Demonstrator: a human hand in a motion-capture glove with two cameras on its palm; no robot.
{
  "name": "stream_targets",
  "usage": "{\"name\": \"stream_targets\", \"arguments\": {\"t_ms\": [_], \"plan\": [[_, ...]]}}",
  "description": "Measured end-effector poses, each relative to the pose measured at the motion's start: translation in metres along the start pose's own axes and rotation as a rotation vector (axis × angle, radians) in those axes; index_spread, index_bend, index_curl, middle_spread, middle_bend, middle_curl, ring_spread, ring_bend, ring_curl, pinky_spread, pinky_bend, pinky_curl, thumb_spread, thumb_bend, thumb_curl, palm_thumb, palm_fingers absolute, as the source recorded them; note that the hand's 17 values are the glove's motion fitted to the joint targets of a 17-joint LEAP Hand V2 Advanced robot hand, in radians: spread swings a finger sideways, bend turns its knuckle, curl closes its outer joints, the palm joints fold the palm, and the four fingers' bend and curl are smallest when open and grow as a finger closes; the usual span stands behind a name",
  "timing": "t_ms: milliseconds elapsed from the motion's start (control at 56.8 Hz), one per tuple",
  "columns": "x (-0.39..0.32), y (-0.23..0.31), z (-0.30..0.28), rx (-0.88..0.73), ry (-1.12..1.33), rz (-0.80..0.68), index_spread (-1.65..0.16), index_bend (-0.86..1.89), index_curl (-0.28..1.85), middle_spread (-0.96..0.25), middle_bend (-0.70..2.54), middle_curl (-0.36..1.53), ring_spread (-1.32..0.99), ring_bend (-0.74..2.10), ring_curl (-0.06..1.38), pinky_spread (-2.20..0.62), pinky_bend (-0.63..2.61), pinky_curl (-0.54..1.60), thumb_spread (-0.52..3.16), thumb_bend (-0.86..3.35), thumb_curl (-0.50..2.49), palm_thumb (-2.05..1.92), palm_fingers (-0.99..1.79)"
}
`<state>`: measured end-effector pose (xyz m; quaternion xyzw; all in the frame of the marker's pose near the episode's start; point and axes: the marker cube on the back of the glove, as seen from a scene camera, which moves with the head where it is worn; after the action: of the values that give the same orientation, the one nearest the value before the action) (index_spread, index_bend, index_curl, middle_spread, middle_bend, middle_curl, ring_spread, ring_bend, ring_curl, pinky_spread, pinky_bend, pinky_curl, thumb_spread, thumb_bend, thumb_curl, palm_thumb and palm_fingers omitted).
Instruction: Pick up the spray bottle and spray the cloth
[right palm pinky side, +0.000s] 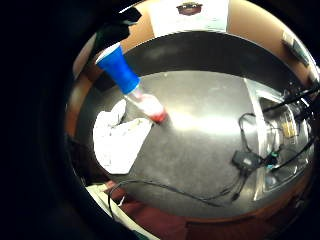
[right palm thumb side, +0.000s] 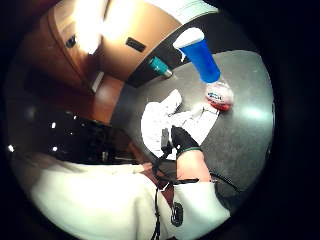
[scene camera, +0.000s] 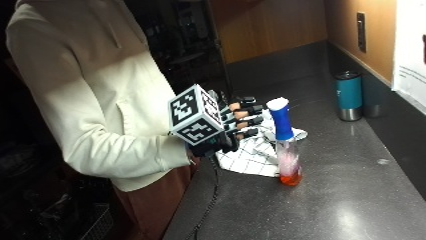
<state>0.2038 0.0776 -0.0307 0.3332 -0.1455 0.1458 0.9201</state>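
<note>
The dark bench (scene camera: 346, 200) carries all items. The white checked cloth (scene camera: 256, 152) lies crumpled on it, directly below and beyond the fingers (scene camera: 245, 121). The spray bottle (scene camera: 285, 142), blue-topped with red liquid at its base, stands upright just past the fingertips, untouched. The gloved right hand (scene camera: 223, 132) hovers with fingers spread apart and extended, holding nothing. A teal tumbler (scene camera: 349, 96) stands well beyond.

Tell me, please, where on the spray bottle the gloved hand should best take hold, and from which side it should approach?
Probably the blue neck just under the white spray head. The spray bottle stands upright on the counter, its clear lower body tapering into that slimmer blue section. The right hand is level with it, fingers extended, so a sideways approach from the person's side, over the checked cloth, looks most direct.
</note>
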Motion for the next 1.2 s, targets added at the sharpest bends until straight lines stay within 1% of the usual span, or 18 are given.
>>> {"name": "stream_targets", "arguments": {"t_ms": [176,317,405,511,617,722,793,863,1004,1163,1198], "plan": [[0.020,-0.022,0.016,-0.003,-0.083,0.047,-0.36,0.11,0.22,-0.05,0.22,0.34,-0.02,0.32,0.30,0.17,0.35,0.36,0.91,-0.03,0.47,0.70,0.27],[0.021,-0.032,0.043,-0.057,-0.288,0.096,-0.36,0.12,0.22,-0.05,0.22,0.34,-0.03,0.33,0.31,0.16,0.37,0.36,0.90,-0.04,0.46,0.68,0.26],[0.029,-0.048,0.055,-0.068,-0.378,0.125,-0.37,0.11,0.21,-0.06,0.22,0.34,-0.04,0.34,0.31,0.16,0.38,0.36,0.90,-0.04,0.45,0.67,0.25],[0.031,-0.068,0.069,-0.070,-0.438,0.130,-0.37,0.11,0.21,-0.06,0.21,0.34,-0.04,0.35,0.31,0.16,0.39,0.37,0.90,-0.04,0.44,0.65,0.23],[0.026,-0.085,0.084,-0.108,-0.489,0.115,-0.37,0.12,0.21,-0.07,0.21,0.34,-0.04,0.35,0.31,0.15,0.39,0.37,0.89,-0.04,0.44,0.65,0.22],[0.025,-0.090,0.096,-0.197,-0.489,0.083,-0.38,0.12,0.20,-0.07,0.21,0.34,-0.04,0.36,0.31,0.14,0.40,0.37,0.88,-0.04,0.43,0.64,0.22],[0.026,-0.089,0.106,-0.285,-0.478,0.064,-0.38,0.11,0.20,-0.08,0.22,0.35,-0.04,0.36,0.31,0.14,0.41,0.37,0.87,-0.03,0.42,0.64,0.23],[0.022,-0.099,0.114,-0.276,-0.515,0.070,-0.38,0.12,0.20,-0.08,0.23,0.35,-0.05,0.37,0.31,0.13,0.40,0.36,0.87,-0.04,0.42,0.64,0.26],[0.009,-0.121,0.123,-0.254,-0.612,0.096,-0.38,0.16,0.22,-0.10,0.24,0.35,-0.07,0.39,0.31,0.11,0.36,0.34,0.85,-0.03,0.41,0.65,0.39],[-0.001,-0.138,0.131,-0.252,-0.664,0.113,-0.33,0.24,0.29,-0.11,0.26,0.36,-0.13,0.45,0.31,0.06,0.21,0.30,0.83,0.00,0.44,0.77,0.83],[-0.004,-0.140,0.132,-0.255,-0.677,0.120,-0.31,0.27,0.31,-0.11,0.30,0.37,-0.15,0.48,0.32,0.04,0.14,0.28,0.81,0.02,0.46,0.83,1.00]]}}
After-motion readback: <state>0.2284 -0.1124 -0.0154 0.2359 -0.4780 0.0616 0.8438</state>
